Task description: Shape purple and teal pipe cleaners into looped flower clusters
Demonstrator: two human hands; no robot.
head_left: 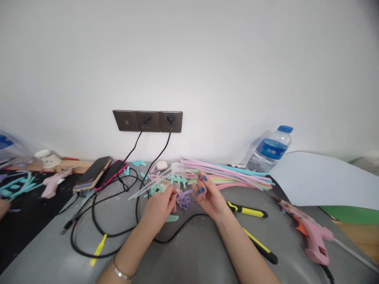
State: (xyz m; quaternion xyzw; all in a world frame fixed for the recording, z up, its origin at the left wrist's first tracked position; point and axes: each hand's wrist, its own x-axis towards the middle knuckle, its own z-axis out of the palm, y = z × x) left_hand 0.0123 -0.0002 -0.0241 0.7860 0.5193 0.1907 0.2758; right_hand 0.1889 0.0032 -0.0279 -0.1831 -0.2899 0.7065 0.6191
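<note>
My left hand (166, 202) is closed, its fingertips pinched at the left side of a small purple looped piece (184, 200) that looks bent from fuzzy pipe cleaner. My right hand (209, 196) has its fingers curled in, closed round a purple strip (188, 192) that points toward the looped piece. Whether strip and piece are joined is too small to tell. Mint-green bent pieces (177, 180) lie just behind my left hand, and a flat green strip (172, 218) rests below it.
Long pastel stems (227, 173) lie along the wall. At right are yellow-black pliers (251, 212), a pink glue gun (315, 236), a water bottle (271, 148) and white paper (328, 179). Black cables (97, 228) loop at left beside phones (94, 173). Another person's hand (3, 207) shows far left.
</note>
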